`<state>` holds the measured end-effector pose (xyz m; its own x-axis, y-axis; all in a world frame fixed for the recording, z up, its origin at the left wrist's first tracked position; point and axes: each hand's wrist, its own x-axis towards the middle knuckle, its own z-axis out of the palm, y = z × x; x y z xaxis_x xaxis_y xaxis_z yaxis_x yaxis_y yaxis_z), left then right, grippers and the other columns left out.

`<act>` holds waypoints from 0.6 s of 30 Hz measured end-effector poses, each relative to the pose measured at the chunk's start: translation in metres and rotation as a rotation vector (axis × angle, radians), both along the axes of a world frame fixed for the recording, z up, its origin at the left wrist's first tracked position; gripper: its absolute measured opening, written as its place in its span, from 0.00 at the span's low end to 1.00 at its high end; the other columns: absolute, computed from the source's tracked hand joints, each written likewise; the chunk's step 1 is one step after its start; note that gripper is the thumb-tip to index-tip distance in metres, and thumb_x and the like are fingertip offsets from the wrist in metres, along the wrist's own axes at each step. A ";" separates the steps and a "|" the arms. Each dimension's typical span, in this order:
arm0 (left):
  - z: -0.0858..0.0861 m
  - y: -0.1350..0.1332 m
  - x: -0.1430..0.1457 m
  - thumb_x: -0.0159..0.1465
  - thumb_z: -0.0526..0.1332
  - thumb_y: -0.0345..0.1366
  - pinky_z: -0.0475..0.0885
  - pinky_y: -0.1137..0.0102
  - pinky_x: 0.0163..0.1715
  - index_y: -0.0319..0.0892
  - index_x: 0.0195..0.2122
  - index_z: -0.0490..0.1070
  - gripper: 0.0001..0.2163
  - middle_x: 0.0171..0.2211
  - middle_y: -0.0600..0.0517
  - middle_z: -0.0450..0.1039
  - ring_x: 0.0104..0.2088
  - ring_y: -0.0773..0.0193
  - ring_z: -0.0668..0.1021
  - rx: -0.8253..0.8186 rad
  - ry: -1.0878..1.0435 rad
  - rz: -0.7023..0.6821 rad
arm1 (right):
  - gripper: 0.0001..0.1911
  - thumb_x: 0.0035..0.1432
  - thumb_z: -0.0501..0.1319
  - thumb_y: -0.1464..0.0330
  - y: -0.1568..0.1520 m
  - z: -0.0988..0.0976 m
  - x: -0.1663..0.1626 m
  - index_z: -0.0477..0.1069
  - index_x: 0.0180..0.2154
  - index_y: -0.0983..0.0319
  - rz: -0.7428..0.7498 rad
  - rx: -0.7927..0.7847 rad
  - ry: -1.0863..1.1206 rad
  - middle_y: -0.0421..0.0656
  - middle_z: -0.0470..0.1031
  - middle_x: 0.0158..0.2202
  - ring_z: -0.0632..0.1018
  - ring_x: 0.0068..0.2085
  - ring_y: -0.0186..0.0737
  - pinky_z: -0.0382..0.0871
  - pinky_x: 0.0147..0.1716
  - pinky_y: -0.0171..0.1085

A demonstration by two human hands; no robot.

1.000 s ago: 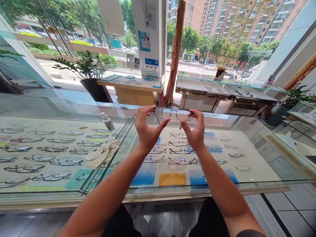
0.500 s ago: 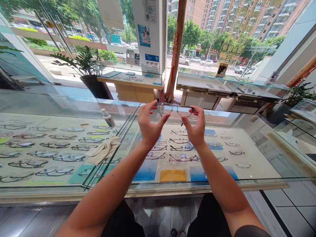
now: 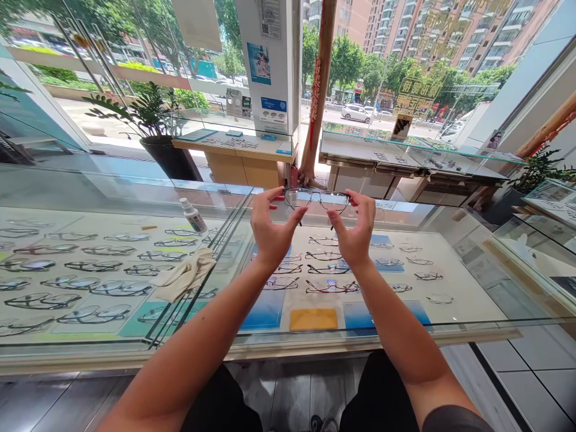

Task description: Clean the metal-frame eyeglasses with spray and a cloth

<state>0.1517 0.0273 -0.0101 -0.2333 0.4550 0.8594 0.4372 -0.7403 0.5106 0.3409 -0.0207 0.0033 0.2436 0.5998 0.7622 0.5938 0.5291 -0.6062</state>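
A pair of eyeglasses with a thin dark frame and clear lenses is held up over the glass display counter. My left hand pinches its left side between thumb and fingers. On the other side, my right hand grips the right end the same way. The lenses face away from me, and the temple tips show below near my thumbs. Under the counter's glass top lie several more eyeglasses in rows, partly hidden by my hands and forearms.
A beige cloth and a white spray bottle rest on the counter to the left. An orange-yellow case or cloth lies near the front edge. Farther off stand a potted plant, a wooden post and more display cases.
The view has shifted slightly to the right. The eyeglasses are tilted a little, so both temple tips now show below the lenses. Both hands keep their hold.
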 end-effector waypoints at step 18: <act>0.000 0.001 -0.001 0.65 0.75 0.61 0.78 0.59 0.45 0.44 0.57 0.77 0.30 0.49 0.44 0.82 0.48 0.53 0.84 0.029 -0.013 0.014 | 0.27 0.69 0.71 0.47 0.012 -0.012 -0.001 0.72 0.59 0.56 -0.066 0.189 0.027 0.48 0.78 0.53 0.79 0.53 0.51 0.75 0.55 0.54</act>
<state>0.1508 0.0286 -0.0102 -0.2502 0.4262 0.8693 0.4411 -0.7491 0.4942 0.3399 -0.0092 -0.0086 0.2993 0.4289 0.8523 0.6157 0.5956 -0.5159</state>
